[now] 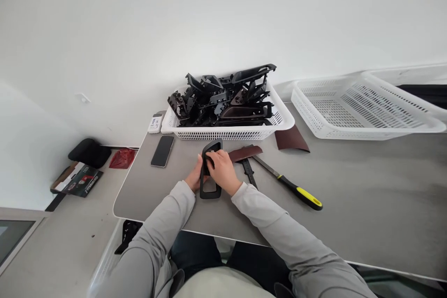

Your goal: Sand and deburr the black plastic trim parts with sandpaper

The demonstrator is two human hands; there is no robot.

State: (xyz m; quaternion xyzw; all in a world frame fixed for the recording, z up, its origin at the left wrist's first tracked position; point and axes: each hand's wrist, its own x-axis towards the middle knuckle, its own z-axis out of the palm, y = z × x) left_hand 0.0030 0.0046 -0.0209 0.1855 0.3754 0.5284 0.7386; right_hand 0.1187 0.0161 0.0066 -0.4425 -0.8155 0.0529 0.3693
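A black plastic trim frame (203, 191) with an oblong opening is held upright over the near part of the table. My left hand (194, 176) grips its left side, the fingers partly hidden behind it. My right hand (223, 170) has its fingers curled together at the upper opening; whatever they pinch there is hidden. Just right of that hand lies a reddish-brown sandpaper strip (246, 153). A dark caliper (249, 173) sits partly under the strip. Beside it is a file (302, 194) with a black and yellow handle, its blade pointing toward the strip.
Behind my hands, a white basket (223, 135) is heaped with black plastic parts (216, 100). More sandpaper (292, 140) lies by its right corner. A phone (162, 151) and a small white device (155, 123) are at left. Another white basket (366, 133) stands at right.
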